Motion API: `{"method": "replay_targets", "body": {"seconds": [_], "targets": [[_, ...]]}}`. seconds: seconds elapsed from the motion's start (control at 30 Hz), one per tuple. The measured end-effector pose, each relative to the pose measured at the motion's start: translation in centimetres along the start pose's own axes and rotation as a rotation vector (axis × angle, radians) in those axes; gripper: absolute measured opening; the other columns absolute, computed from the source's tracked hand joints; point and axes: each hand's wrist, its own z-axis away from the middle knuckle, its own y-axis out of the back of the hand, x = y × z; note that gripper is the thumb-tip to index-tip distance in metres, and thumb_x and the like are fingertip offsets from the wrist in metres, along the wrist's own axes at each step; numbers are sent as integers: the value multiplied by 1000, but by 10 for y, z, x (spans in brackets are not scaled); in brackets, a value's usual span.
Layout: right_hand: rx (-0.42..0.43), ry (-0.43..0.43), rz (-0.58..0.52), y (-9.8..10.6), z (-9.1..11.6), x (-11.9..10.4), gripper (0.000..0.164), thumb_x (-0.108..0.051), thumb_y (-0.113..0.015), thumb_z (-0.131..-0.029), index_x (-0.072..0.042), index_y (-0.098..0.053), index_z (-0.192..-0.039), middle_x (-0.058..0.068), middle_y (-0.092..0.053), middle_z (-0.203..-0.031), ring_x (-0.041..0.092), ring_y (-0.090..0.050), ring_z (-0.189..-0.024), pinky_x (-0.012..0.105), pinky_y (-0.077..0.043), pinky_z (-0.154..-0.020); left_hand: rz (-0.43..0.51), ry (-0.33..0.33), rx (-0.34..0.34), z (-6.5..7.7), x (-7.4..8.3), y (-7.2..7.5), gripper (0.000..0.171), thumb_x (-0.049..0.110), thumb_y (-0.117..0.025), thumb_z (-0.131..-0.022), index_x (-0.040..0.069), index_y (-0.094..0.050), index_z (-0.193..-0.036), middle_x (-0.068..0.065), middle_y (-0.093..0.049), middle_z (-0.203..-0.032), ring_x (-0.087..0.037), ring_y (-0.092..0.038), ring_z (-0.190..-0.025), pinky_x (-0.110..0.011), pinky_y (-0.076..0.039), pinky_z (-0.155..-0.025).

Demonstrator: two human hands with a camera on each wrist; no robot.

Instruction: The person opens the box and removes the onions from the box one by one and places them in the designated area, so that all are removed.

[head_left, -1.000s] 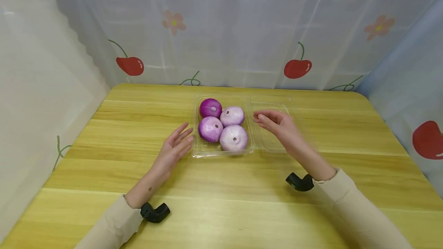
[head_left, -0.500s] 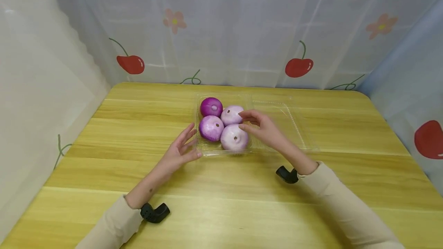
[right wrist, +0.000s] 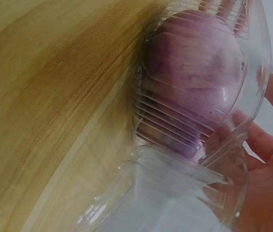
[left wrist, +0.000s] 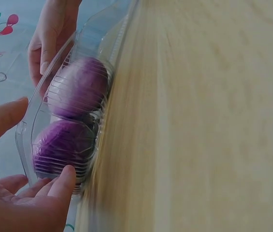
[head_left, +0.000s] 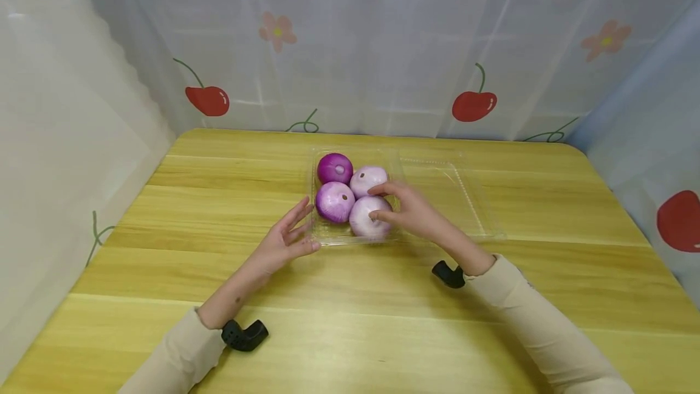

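Several red onions sit in a clear plastic clamshell box (head_left: 350,240), its hinged lid (head_left: 437,199) laid open to the right. A dark purple onion (head_left: 335,168) is back left, a paler purple onion (head_left: 332,202) front left. Two whitish-purple ones fill the right side: a back onion (head_left: 367,180) and a front onion (head_left: 363,224). My right hand (head_left: 412,210) reaches over the front right onion, thumb above its top and fingers on its far side, overlapping the back one. My left hand (head_left: 279,245) has its fingers spread along the box's left wall, thumb near the front corner.
The box rests on a wood-grain table (head_left: 350,321). A pale curtain (head_left: 350,47) printed with cherries, flowers and hearts hangs behind it. Black wrist devices sit below each hand, the left device (head_left: 245,335) and the right device (head_left: 448,273).
My right hand has moved left from over the lid to the front right onion. My left hand has come in against the box's left side, with its thumb spread towards the front corner.
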Motion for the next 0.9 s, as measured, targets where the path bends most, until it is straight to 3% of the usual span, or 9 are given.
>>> {"method": "replay_targets", "body": {"seconds": [0.37, 0.73, 0.9], "targets": [[-118, 17, 140, -2, -4, 2, 59, -20, -80, -75, 1, -56, -125, 19, -51, -126, 32, -45, -117, 46, -38, -97, 15, 7, -3, -1, 1, -1, 87, -3, -65, -85, 14, -12, -151, -13, -15, -153, -32, -21, -135, -40, -33, -101], [-111, 48, 175, -11, -6, 5, 71, -19, -83, -71, 2, -51, -131, 20, -51, -129, 33, -44, -119, 47, -26, -104, 33, -6, -12, -1, 1, -2, 87, -5, -63, -85, 13, -10, -151, -14, -15, -153, -34, -20, -135, -37, -37, -99], [-110, 52, 174, -12, -8, 6, 73, -18, -84, -69, 5, -51, -130, 20, -56, -124, 31, -49, -116, 44, -27, -103, 22, -6, -15, -1, 1, -2, 86, -5, -63, -85, 13, -10, -151, -14, -15, -153, -34, -20, -136, -38, -37, -99]]}}
